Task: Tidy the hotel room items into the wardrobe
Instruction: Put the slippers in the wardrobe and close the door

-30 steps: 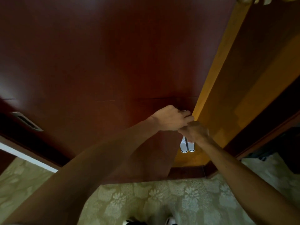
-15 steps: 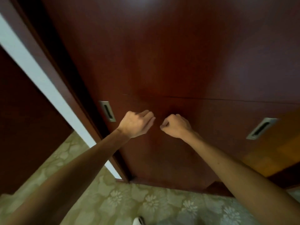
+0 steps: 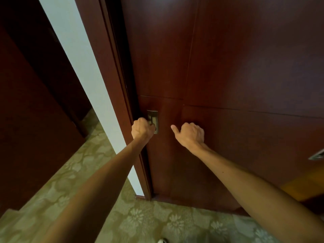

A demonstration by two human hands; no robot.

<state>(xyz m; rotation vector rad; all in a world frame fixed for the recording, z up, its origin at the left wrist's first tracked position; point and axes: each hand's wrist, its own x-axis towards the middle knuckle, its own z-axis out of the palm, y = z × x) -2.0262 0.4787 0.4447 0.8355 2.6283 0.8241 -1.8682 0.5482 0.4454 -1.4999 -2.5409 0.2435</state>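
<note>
The wardrobe door (image 3: 228, 67) fills the view, dark red-brown wood. The left hand (image 3: 142, 128) is curled, with fingers hooked into the recessed metal handle (image 3: 153, 120) at the door's left edge. The right hand (image 3: 191, 135) is curled against the door panel beside it, thumb extended, holding nothing. Patterned carpet (image 3: 140, 221) lies below.

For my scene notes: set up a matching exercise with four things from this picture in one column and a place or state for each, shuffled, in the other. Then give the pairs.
Things
1. left hand
2. right hand
3. second recessed handle
4. carpet

Places or states
A. at the far right edge of the view
B. fingers hooked into the metal recessed handle
C. floral, pale green, underfoot
D. curled against the wardrobe door, thumb out

Pairs: 1-B, 2-D, 3-A, 4-C
</note>
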